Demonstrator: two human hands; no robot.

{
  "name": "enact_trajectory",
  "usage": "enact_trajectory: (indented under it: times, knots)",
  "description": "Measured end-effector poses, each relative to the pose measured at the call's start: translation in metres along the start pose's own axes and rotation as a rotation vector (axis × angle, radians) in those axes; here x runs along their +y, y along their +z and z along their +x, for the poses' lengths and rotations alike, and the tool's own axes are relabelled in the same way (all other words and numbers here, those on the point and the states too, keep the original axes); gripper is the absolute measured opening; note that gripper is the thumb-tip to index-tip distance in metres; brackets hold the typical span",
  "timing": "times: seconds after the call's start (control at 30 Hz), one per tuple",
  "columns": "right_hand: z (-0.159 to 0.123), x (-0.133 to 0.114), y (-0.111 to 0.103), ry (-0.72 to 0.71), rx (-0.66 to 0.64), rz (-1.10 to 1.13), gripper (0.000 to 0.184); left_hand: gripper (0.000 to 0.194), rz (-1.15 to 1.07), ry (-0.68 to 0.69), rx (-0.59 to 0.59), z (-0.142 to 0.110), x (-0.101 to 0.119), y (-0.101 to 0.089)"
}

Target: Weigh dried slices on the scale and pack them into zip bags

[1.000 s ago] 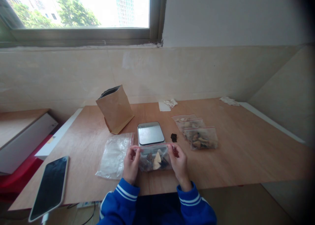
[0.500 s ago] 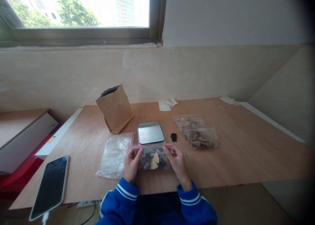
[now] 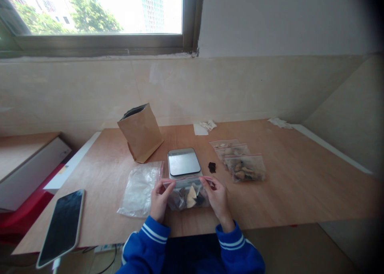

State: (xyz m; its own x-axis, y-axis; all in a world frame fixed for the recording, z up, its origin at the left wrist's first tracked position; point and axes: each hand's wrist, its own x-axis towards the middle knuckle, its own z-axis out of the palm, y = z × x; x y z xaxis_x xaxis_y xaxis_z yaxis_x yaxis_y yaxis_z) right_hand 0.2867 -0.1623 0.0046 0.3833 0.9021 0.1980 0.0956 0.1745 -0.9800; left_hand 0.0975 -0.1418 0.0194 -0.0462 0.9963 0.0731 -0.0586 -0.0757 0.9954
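Note:
Between my hands is a clear zip bag (image 3: 183, 198) with a pinkish-red top strip and dark and pale dried pieces inside. My left hand (image 3: 160, 200) pinches the left end of its top edge; my right hand (image 3: 216, 198) pinches the right end. Just beyond the bag lies a kitchen scale (image 3: 183, 162) with a shiny square plate, its near part hidden by the bag. Left of it, a flat zip bag (image 3: 139, 190) with nothing visible inside lies on the table. A small dark piece (image 3: 212, 167) sits right of the scale.
An open brown paper pouch (image 3: 141, 134) stands at the back left. Several filled zip bags (image 3: 246, 169) overlap on the right. A phone (image 3: 61, 228) with a cable is at the front left table edge. Crumpled tissue (image 3: 208, 125) lies near the wall.
The filled bag has tilted or shifted slightly, its lower part now nearer to me, and the pieces inside sit a little to the right. Both hands keep their grip on the top edge.

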Motion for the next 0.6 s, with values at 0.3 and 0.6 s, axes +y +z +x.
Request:
enact_trajectory:
  times: [0.3, 0.6]
  knots:
    - [0.0017, 0.0010, 0.0008, 0.040, -0.047, 0.061, 0.031, 0.026, -0.004, 0.011, -0.048, -0.0020, 0.0032, 0.0032]
    - [0.0001, -0.0023, 0.0016, 0.035, -0.160, 0.094, 0.028, 0.026, -0.048, -0.047, -0.015, 0.0005, -0.0013, 0.0022]
